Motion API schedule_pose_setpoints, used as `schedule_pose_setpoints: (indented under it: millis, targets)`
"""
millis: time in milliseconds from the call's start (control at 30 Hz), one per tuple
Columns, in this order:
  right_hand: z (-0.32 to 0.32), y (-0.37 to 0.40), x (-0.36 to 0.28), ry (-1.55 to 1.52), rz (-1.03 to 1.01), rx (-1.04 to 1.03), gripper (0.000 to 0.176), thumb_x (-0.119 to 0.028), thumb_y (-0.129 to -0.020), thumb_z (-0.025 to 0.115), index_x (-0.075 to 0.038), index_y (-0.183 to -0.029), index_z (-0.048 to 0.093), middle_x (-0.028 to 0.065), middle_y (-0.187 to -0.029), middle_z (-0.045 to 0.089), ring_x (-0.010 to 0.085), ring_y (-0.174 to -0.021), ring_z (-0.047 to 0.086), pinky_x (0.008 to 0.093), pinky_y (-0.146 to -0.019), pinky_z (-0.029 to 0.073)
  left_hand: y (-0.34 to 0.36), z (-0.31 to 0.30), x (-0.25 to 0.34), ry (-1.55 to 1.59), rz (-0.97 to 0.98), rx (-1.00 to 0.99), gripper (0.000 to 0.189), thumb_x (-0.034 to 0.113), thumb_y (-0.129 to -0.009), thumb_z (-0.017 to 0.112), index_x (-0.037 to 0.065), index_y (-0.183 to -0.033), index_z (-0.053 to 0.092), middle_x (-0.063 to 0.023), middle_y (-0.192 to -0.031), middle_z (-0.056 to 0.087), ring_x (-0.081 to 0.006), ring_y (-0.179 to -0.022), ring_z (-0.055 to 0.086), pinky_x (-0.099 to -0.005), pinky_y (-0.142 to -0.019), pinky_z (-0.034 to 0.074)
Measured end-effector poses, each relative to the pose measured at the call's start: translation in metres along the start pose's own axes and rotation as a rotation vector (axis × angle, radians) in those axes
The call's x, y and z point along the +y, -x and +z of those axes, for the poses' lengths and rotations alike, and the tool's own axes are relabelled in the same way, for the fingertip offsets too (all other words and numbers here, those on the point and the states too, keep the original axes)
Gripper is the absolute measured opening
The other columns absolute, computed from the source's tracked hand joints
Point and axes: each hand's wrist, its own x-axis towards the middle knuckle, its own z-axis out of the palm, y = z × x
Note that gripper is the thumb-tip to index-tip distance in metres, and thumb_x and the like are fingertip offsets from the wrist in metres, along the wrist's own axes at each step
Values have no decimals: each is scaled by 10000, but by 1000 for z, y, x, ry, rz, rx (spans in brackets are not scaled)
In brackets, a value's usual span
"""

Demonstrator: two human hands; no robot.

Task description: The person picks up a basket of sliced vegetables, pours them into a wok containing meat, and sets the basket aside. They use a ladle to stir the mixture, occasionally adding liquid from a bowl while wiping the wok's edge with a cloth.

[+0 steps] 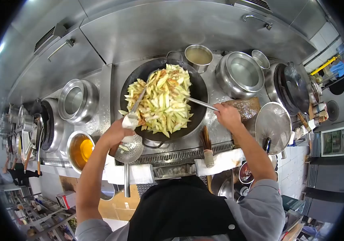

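A large dark wok (201, 92) on the stove is heaped with pale green and yellow vegetable pieces (166, 100), with some brownish bits among them. My left hand (117, 132) is closed round a white cloth-wrapped handle (130, 121) of a metal utensil that reaches into the heap from the left. From the right, my right hand (227, 115) grips the metal handle (203, 103) of another utensil, whose head is hidden in the vegetables. Just below my left hand lies a perforated skimmer (131, 150).
Left stands a bowl of yellow liquid (75, 148), with a metal pot (72, 100) behind it. Behind the wok is a pot of cloudy liquid (199, 56). Right are a large pot (242, 72), a mesh strainer (273, 124) and a brush (207, 148). Another person (9, 175) stands far left.
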Motion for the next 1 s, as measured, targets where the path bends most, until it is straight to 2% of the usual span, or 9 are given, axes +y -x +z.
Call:
schedule_pose_setpoints:
  millis: [100,233,367,400,533,633,733,867,1000]
  targets:
    - [-9,-3,-21,-1,-7,1,221,-251,-953,724,-188,-1164,717,146,-1004,734,397,-860,754,522,-734,617,18,-1,-17,117,-92,-1,600,68,-836,798,-4,-1404,615,-100,-1112,734,-215,-922,698,-364,-750,566]
    - [-56,-7,-50,165,-50,-15,219,-248,-956,722,-178,-1165,722,138,-1014,741,378,-867,762,506,-752,622,64,1,-6,229,-31,11,628,26,-847,779,-2,-1450,603,-102,-1161,740,-205,-1040,694,-345,-896,553]
    - [-116,11,-82,243,-44,76,246,-206,-928,760,-172,-1171,758,140,-1042,738,386,-859,749,509,-752,618,89,-15,-16,78,115,-1,691,54,-845,773,-10,-1501,564,-132,-1209,747,-194,-1082,692,-331,-956,534]
    - [-130,16,-93,251,-46,77,246,-206,-928,760,-172,-1171,758,140,-1042,738,386,-859,749,509,-752,618,94,-20,-17,38,110,-13,772,103,-836,785,-30,-1546,514,-187,-1250,749,-251,-1122,711,-354,-995,528]
    - [-177,41,-128,297,4,147,265,-185,-923,760,-162,-1186,764,157,-1045,735,402,-878,748,518,-776,617,110,-30,-25,-192,226,81,887,181,-825,827,45,-1619,455,-131,-1173,763,-198,-965,712,-370,-778,580]
    - [-199,64,-157,323,35,167,269,-175,-918,763,-163,-1186,768,170,-1057,736,406,-907,749,520,-796,614,127,-36,-20,-428,315,134,1013,231,-809,835,76,-1680,343,-254,-1285,734,-368,-1164,723,-419,-1004,546]
    - [-208,88,-175,302,109,138,296,-185,-914,764,-162,-1209,765,169,-1090,742,412,-937,745,540,-828,604,149,-43,-12,-424,307,106,1017,256,-800,828,74,-1676,345,-309,-1329,697,-444,-1251,670,-439,-1087,499]
    - [-213,117,-180,381,164,57,297,-205,-927,742,-162,-1221,760,170,-1063,750,418,-936,744,547,-832,598,126,-52,-30,-596,398,194,958,289,-825,765,-36,-1629,357,-345,-1310,677,-488,-1207,668,-483,-1058,527]
    - [-237,147,-171,393,216,18,236,-231,-925,728,-167,-1145,787,172,-979,756,408,-925,746,540,-825,597,94,-65,-47,-747,317,281,979,279,-838,756,-67,-1636,306,-328,-1274,700,-485,-1173,684,-501,-1040,542]
